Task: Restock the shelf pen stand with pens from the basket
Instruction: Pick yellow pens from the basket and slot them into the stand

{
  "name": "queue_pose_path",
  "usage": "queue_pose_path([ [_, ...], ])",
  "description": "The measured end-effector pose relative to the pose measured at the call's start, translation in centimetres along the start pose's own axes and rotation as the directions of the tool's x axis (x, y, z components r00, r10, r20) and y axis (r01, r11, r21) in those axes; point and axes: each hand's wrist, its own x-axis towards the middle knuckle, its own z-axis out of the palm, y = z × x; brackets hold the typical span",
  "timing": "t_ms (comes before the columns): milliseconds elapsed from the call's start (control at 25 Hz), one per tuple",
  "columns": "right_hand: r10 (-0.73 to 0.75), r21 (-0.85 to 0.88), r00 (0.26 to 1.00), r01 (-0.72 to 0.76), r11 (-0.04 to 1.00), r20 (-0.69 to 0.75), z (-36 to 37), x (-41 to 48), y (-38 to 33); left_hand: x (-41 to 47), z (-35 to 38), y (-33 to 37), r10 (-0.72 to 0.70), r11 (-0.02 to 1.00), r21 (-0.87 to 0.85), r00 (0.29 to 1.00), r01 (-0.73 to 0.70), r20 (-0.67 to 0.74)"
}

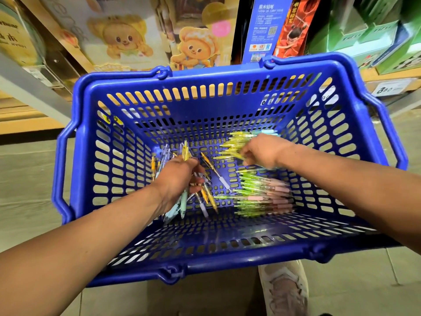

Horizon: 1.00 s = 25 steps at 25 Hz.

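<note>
Left hand [180, 176]: reaching down into the basket, fingers closing tight around a bundle of pens [206, 198] in yellow, pale blue and white; their tips are fanning out below the palm.
Right hand [262, 153]: hovering low over the far right of the basket floor, fingers curling down onto the yellow pens [231, 144]; blur is hiding whether they are gripping one, so I cannot tell.
Green pens [257, 192]: lying side by side in a row on the basket floor, below the right hand, pink grips pointing right.
Loose pen [216, 173]: lying slanted on the floor between the two hands.
Basket [205, 76]: blue plastic with slotted walls, sitting before the shelf, handles hanging down outside.
Shelf [373, 75]: carrying cartoon-bear boxes [127, 42] and green boxes [364, 35].
Shoe [284, 290]: showing below the near rim.
</note>
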Motion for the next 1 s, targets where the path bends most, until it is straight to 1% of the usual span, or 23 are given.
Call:
queue_pose_path([
  [40,0.005,0.134,0.998,0.004,0.991,-0.070,-0.5,-0.1,-0.9,0.0,0.3,0.1,0.010,0.999,-0.043,1.000,-0.010,0.003],
  [80,0.009,0.281,0.993,0.025,0.960,-0.120,-1.0,-0.2,-2.2,0.1,0.5,0.3,0.022,0.996,-0.085,1.000,-0.021,0.008],
  [160,0.016,0.541,0.987,0.075,0.838,-0.162,-1.6,-0.5,-5.5,0.0,0.9,0.7,0.043,0.987,-0.157,0.998,-0.037,0.034],
  [200,0.030,0.626,0.984,0.090,0.775,-0.178,-1.6,-0.6,-7.1,-0.2,1.1,0.8,0.054,0.984,-0.174,0.997,-0.044,0.056],
  [280,0.054,0.711,0.976,0.116,0.693,-0.212,-1.3,-0.6,-9.1,-0.4,1.1,0.9,0.063,0.981,-0.190,0.994,-0.046,0.085],
  [320,0.025,0.721,0.977,0.138,0.679,-0.211,-1.3,-0.7,-9.6,-0.4,1.1,0.8,0.057,0.978,-0.203,0.994,-0.038,0.088],
  [400,-0.113,0.724,0.982,0.188,0.664,-0.150,-1.6,-1.2,-9.3,-0.4,0.7,0.8,0.055,0.976,-0.217,0.995,-0.035,0.087],
  [440,-0.153,0.713,0.979,0.201,0.672,-0.132,-1.8,-1.3,-8.6,-0.4,0.6,0.9,0.058,0.977,-0.208,0.995,-0.039,0.084],
  [480,-0.140,0.681,0.979,0.203,0.703,-0.147,-2.1,-1.3,-7.7,-0.4,0.6,1.0,0.057,0.979,-0.198,0.996,-0.042,0.070],
  [560,-0.030,0.518,0.977,0.137,0.844,-0.211,-2.2,-0.9,-5.4,-0.5,0.6,1.1,0.042,0.978,-0.204,0.999,-0.037,0.022],
  [600,0.005,0.391,0.982,0.071,0.918,-0.191,-1.8,-0.6,-4.2,-0.5,0.6,1.1,0.030,0.977,-0.213,1.000,-0.027,0.010],
  [640,0.027,0.232,0.991,0.005,0.973,-0.134,-1.2,-0.3,-3.2,-0.6,0.6,1.2,0.019,0.976,-0.217,1.000,-0.017,0.006],
  [680,0.050,0.067,0.997,-0.046,0.997,-0.065,-0.3,-0.1,-2.2,-0.7,0.5,1.1,0.012,0.978,-0.210,1.000,-0.011,0.002],
  [720,0.087,-0.074,0.996,-0.088,0.993,-0.008,0.6,0.0,-1.6,-0.6,0.3,1.0,0.006,0.981,-0.192,1.000,-0.006,-0.001],
  [800,0.155,-0.281,0.987,-0.139,0.950,0.035,2.2,0.1,-0.8,-0.6,0.0,0.9,0.004,0.988,-0.156,1.000,-0.005,-0.004],
  [880,0.175,-0.358,0.984,-0.151,0.921,0.035,3.0,0.1,-0.6,-0.6,-0.4,0.9,0.005,0.990,-0.140,1.000,-0.004,0.000],
  [1000,0.139,-0.366,0.990,-0.123,0.923,0.019,2.6,0.2,-0.6,-0.8,-0.8,0.9,-0.010,0.990,-0.141,1.000,0.012,0.010],
])
